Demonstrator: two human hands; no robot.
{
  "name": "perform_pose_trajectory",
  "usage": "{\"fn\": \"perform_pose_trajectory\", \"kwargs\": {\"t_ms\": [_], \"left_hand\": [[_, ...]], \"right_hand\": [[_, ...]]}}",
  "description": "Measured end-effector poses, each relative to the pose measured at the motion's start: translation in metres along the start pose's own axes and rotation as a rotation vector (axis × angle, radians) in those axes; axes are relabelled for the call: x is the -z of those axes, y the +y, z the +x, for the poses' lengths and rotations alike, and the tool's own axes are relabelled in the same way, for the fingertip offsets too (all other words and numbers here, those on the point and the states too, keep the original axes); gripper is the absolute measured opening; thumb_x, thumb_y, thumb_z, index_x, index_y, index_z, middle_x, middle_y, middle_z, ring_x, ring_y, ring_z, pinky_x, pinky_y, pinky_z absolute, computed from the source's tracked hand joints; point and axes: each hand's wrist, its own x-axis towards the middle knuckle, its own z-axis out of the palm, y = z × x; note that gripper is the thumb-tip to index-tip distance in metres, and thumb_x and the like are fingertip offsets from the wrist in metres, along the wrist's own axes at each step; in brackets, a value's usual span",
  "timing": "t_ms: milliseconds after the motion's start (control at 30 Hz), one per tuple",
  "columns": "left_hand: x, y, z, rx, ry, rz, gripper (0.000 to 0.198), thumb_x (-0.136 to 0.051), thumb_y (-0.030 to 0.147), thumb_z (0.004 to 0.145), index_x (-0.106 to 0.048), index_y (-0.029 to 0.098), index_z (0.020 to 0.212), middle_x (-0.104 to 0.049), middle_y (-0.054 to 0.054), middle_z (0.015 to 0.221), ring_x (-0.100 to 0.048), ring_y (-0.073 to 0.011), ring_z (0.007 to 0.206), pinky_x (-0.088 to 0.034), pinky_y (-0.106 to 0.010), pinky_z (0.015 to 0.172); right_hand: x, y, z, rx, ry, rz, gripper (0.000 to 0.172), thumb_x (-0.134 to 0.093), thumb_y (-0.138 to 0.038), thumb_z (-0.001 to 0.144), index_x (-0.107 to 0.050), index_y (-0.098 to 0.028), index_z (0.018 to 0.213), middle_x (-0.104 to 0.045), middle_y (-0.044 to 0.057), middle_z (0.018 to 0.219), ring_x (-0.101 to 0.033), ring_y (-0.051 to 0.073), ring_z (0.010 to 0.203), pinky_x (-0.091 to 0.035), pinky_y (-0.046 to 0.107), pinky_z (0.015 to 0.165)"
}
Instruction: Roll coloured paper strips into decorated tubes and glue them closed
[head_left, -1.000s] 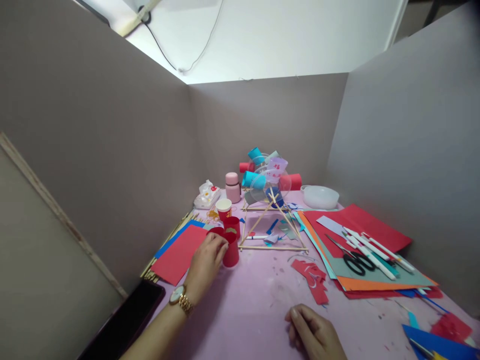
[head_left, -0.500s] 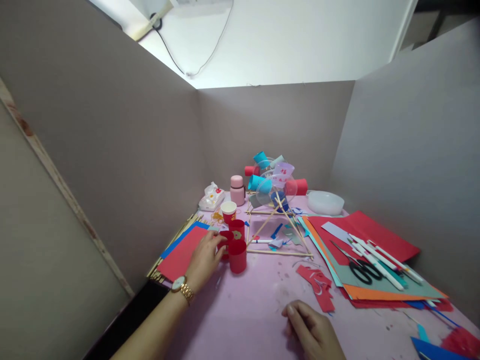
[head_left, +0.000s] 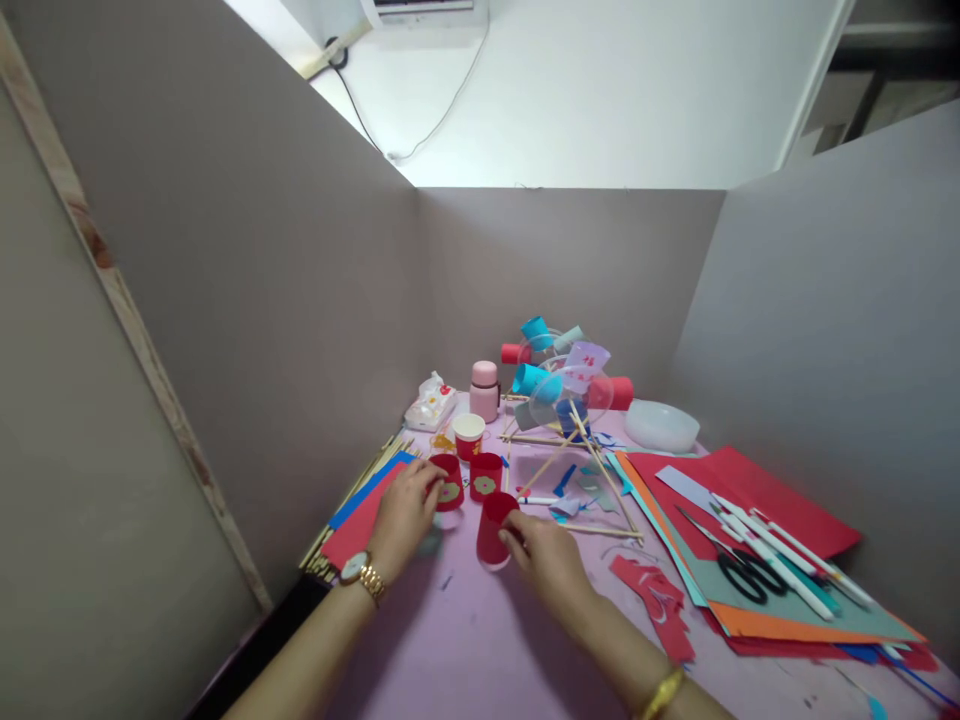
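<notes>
Three red paper cups stand close together on the pink table point(head_left: 487, 640). My left hand point(head_left: 401, 515), wearing a gold watch, has its fingers curled against the leftmost red cup point(head_left: 450, 482), which carries a flower sticker. My right hand point(head_left: 547, 560) grips the nearest red cup point(head_left: 493, 530), tilted toward me. A second stickered red cup point(head_left: 485, 476) stands between and behind them, untouched. A white-rimmed red cup point(head_left: 469, 436) sits further back.
A stick-framed wheel model with blue and red cups point(head_left: 559, 385) stands at the back, beside a pink bottle point(head_left: 484, 390) and white bowl point(head_left: 661, 425). Coloured paper sheets point(head_left: 750, 560), scissors point(head_left: 739, 570) and pens lie right. Red and blue sheets point(head_left: 360, 510) with sticks lie left. Grey partitions surround the table.
My right hand has come forward from the table's near edge and taken the nearest red cup. My left hand has shifted from that cup to the leftmost one. The camera has tilted upward.
</notes>
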Motion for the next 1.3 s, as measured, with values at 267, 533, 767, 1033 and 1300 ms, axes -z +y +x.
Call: {"fn": "perform_pose_trajectory", "kwargs": {"t_ms": [267,533,767,1033,1300], "left_hand": [[-0.01,-0.002,0.015,-0.02,-0.107,-0.015,0.019,-0.054,0.028,0.088,-0.059,0.017,0.103,-0.062,-0.005,0.107,-0.061,-0.0182,0.091,-0.051,-0.039,0.079],[-0.02,-0.005,0.008,-0.007,-0.168,-0.014,0.019,-0.054,0.028,0.088,-0.059,0.016,0.103,-0.062,-0.005,0.105,-0.062,-0.0179,0.089,-0.051,-0.039,0.078],[-0.02,-0.006,0.007,-0.009,-0.172,-0.029,0.019,-0.054,0.028,0.088,-0.059,0.016,0.102,-0.063,-0.005,0.104,-0.062,-0.0176,0.088,-0.051,-0.038,0.077],[-0.016,0.001,0.004,-0.004,-0.128,-0.024,0.022,-0.053,0.025,0.089,-0.057,0.018,0.11,-0.06,-0.006,0.113,-0.061,-0.0187,0.093,-0.051,-0.039,0.079],[0.019,-0.05,-0.005,0.336,-0.168,0.271,0.028,-0.054,0.03,0.087,-0.055,0.017,0.112,-0.059,-0.007,0.114,-0.06,-0.0207,0.095,-0.051,-0.042,0.08]], "right_hand": [[-0.006,-0.005,0.005,0.032,-0.011,-0.036,0.014,-0.053,-0.019,0.084,-0.066,-0.021,0.08,-0.074,0.002,0.075,-0.066,0.016,0.068,-0.03,0.022,0.053],[-0.02,-0.011,0.022,0.07,0.008,-0.09,0.014,-0.05,-0.017,0.085,-0.064,-0.021,0.083,-0.074,0.004,0.077,-0.067,0.017,0.069,-0.029,0.022,0.053],[-0.024,-0.015,0.026,0.106,0.005,-0.119,0.016,-0.049,-0.016,0.086,-0.064,-0.022,0.082,-0.074,0.004,0.077,-0.068,0.018,0.068,-0.028,0.023,0.052],[-0.025,-0.017,0.023,0.102,0.011,-0.078,0.027,-0.048,-0.017,0.085,-0.059,-0.021,0.109,-0.075,0.007,0.083,-0.069,0.022,0.069,-0.036,0.024,0.055],[-0.009,0.002,-0.02,0.065,-0.001,0.067,0.033,-0.042,-0.027,0.09,-0.054,-0.019,0.119,-0.073,0.004,0.072,-0.067,0.021,0.064,-0.044,0.027,0.059]]}}
